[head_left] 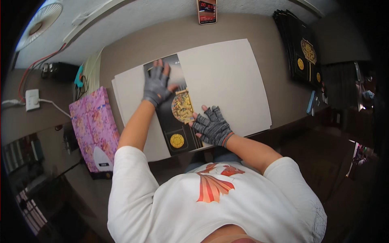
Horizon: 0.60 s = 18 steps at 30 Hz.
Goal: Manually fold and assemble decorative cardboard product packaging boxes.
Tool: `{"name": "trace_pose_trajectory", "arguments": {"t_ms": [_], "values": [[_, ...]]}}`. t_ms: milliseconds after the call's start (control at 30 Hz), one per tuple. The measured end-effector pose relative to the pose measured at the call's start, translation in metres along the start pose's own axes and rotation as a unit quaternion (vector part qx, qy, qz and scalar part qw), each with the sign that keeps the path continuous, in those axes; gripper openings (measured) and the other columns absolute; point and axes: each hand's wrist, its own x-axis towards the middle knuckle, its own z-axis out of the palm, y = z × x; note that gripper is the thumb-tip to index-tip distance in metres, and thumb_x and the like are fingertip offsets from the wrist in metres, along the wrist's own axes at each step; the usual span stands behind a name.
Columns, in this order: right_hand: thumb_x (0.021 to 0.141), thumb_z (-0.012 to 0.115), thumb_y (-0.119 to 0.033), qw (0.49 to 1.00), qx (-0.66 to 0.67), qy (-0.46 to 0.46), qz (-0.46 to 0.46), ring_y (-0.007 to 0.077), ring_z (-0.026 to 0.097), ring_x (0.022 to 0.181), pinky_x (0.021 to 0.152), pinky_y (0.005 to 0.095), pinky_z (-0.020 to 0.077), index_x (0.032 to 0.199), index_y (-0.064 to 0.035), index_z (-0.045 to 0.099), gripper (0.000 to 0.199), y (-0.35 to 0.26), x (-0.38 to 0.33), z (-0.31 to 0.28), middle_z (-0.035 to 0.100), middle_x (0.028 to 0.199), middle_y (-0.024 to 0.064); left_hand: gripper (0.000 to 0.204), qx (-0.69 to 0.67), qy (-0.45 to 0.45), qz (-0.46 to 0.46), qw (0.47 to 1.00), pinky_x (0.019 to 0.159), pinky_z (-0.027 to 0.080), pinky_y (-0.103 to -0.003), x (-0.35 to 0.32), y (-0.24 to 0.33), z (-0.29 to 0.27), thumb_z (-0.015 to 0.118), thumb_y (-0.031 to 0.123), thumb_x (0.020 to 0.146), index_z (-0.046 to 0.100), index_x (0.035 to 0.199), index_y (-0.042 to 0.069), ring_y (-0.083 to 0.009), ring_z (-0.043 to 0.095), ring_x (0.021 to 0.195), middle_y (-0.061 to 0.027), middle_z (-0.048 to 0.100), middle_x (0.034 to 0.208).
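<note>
A long black printed folder or sleeve [166, 117] with gold designs lies on large white sheets [227, 77] in front of me. My left hand [157, 84], in a grey fingerless glove, rests flat on its far part with fingers stretched out. A pale blur shows beside those fingertips; I cannot make out what it is. My right hand [211, 125], gloved in darker mottled grey, lies lower down at the right edge of the black piece. Its fingers are spread, some touching that edge, the palm over the white sheet. Neither hand grips anything.
A stack of similar black folders [298, 52] stands at the far right, with a small blue tool [311, 102] below it. A phone [207, 12] leans at the back. On the left are a purple floral package [92, 125], a white power adapter [32, 100] and a fan [39, 25].
</note>
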Motion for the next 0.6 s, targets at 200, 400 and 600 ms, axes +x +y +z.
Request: {"name": "trace_pose_trajectory", "arguments": {"t_ms": [200,400,600], "values": [[0.089,0.054,-0.052,0.999,-0.028,-0.020,-0.006,0.0429,0.032,0.138,0.108,0.0667,0.0217,0.132,-0.0288,0.057,0.050,0.001,-0.002,0.001,0.047,0.145,0.0035,0.099,-0.145,-0.098,0.104,0.979,0.115,0.015,-0.059,-0.174,0.099,-0.050,0.061,0.061,0.079,0.029,0.147,-0.003,-0.0474,0.018,0.143,-0.0336,0.022,0.152],[0.089,0.052,-0.053,0.999,-0.035,-0.020,-0.006,0.0424,0.031,0.139,0.110,0.0644,0.0198,0.133,-0.0269,0.056,0.052,-0.004,-0.004,0.000,0.045,0.147,0.0040,0.096,-0.130,-0.141,0.038,0.981,0.116,0.016,-0.056,-0.253,0.139,-0.050,0.060,0.060,0.081,0.029,0.146,-0.003,-0.0479,0.018,0.143,-0.0347,0.022,0.151],[0.087,0.055,-0.053,0.996,-0.025,-0.072,0.039,0.0384,0.032,0.140,0.111,0.0612,0.0211,0.140,-0.0256,0.049,0.060,0.009,-0.002,-0.011,0.043,0.149,0.0061,0.085,-0.119,-0.123,-0.021,0.985,0.114,0.023,-0.055,-0.264,0.152,-0.072,0.065,0.051,0.082,0.037,0.142,-0.002,-0.0430,0.029,0.140,-0.0281,0.033,0.148]]}}
